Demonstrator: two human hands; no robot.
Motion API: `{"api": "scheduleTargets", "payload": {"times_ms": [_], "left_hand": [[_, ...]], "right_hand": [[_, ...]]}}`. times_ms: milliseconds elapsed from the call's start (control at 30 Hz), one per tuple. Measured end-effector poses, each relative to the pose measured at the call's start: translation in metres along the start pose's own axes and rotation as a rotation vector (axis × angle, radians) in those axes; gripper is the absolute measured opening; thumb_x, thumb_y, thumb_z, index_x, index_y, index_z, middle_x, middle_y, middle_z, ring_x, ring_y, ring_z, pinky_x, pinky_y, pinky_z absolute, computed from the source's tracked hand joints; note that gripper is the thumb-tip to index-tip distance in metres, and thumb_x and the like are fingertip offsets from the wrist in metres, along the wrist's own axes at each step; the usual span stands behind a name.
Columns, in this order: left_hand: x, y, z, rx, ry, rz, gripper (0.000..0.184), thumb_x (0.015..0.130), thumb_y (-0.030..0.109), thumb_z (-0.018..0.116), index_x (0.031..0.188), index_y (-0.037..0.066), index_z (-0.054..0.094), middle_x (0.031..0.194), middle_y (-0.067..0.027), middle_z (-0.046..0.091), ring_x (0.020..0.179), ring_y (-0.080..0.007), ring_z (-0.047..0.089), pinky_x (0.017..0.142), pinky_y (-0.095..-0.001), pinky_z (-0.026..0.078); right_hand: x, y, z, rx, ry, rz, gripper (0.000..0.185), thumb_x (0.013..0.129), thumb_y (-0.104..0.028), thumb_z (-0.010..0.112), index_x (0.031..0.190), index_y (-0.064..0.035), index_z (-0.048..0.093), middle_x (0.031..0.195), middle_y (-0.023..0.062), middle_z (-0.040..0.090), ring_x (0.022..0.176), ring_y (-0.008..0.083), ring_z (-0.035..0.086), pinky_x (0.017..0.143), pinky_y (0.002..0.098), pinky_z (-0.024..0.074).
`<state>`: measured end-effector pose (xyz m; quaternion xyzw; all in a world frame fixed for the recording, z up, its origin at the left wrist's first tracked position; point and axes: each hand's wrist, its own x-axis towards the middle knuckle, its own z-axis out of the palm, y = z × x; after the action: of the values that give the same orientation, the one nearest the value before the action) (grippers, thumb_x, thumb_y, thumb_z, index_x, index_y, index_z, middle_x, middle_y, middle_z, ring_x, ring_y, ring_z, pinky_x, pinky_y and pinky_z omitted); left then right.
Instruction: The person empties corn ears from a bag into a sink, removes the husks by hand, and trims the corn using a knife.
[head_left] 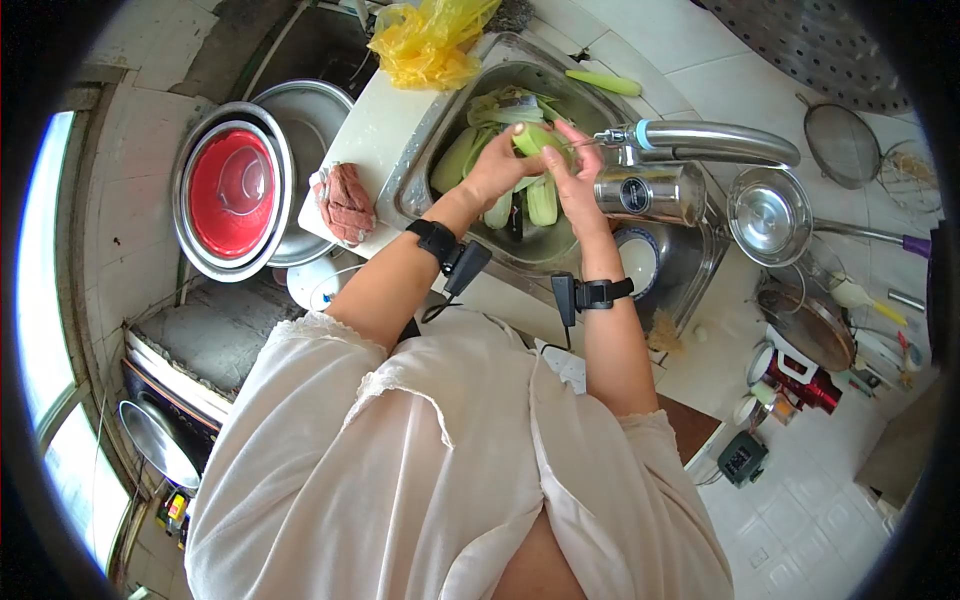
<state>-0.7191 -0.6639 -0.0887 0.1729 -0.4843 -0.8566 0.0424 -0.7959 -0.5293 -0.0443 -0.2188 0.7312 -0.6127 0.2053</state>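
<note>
Over the sink (410, 190), my two hands hold an ear of corn (537, 141) in its pale green husk, its cut stalk end pointing up and away from me. My left hand (493, 167) is closed round its left side. On the right side, my right hand (577, 178) has its thumb and fingers pressed against the husk. Below my hands, more green ears or husks (457, 158) lie in the basin, partly hidden by my hands. A single green husk piece (603, 82) rests on the counter beyond the sink.
The faucet (720, 140) and a steel canister (650, 193) stand just right of my right hand. A yellow plastic bag (425, 45) lies behind the sink. At left are a reddish cloth (345, 204) and a red basin (212, 190) inside metal basins. A bowl (637, 258) sits at right.
</note>
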Motion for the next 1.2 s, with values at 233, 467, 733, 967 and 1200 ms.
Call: {"api": "scheduleTargets", "payload": {"times_ms": [233,467,733,967,1200], "left_hand": [[-0.009,0.023,-0.012,-0.358,0.077,-0.24,0.046,0.1,0.04,0.069,0.135,0.013,0.055,0.123,-0.0024,0.065,0.11,-0.0176,0.063,0.094,-0.036,0.053],[-0.009,0.022,-0.007,-0.232,0.142,-0.276,0.043,0.104,0.041,0.062,0.135,0.012,0.055,0.128,-0.0045,0.062,0.117,-0.022,0.058,0.098,-0.0433,0.052],[-0.01,0.024,-0.034,-0.361,0.134,-0.25,0.05,0.106,0.041,0.059,0.142,0.008,0.048,0.138,-0.01,0.057,0.131,-0.0272,0.052,0.109,-0.0503,0.046],[-0.01,0.01,0.007,-0.066,0.031,-0.034,0.044,0.1,0.014,0.07,0.142,0.008,0.057,0.121,-0.0039,0.071,0.107,-0.0169,0.066,0.097,-0.0365,0.054],[-0.016,0.009,0.002,-0.258,0.169,-0.161,0.028,0.103,0.017,0.067,0.128,0.005,0.072,0.116,-0.0059,0.074,0.1,-0.0131,0.068,0.091,-0.0306,0.056]], "right_hand": [[0.003,0.007,-0.006,-0.127,-0.063,0.058,0.041,0.094,-0.022,0.077,0.13,-0.0047,0.069,0.117,0.0095,0.07,0.105,0.0196,0.066,0.092,0.0361,0.0522],[-0.012,0.037,-0.005,-0.273,0.262,-0.073,0.02,0.093,-0.012,0.072,0.111,-0.0016,0.073,0.092,0.0125,0.073,0.09,0.0281,0.068,0.085,0.04,0.053],[-0.023,0.04,-0.066,-0.897,0.205,-0.287,0.029,0.102,-0.019,0.063,0.124,-0.0005,0.069,0.114,0.0176,0.072,0.108,0.0336,0.066,0.099,0.0438,0.0482],[-0.005,-0.01,-0.005,-0.1,-0.034,0.182,0.036,0.1,-0.029,0.071,0.126,-0.0055,0.066,0.117,0.0064,0.069,0.109,0.0172,0.062,0.097,0.0354,0.0484],[-0.009,-0.013,-0.005,0.216,0.005,0.313,0.036,0.099,-0.025,0.072,0.128,-0.0039,0.065,0.118,0.0064,0.068,0.113,0.0168,0.06,0.101,0.0352,0.0454]]}}
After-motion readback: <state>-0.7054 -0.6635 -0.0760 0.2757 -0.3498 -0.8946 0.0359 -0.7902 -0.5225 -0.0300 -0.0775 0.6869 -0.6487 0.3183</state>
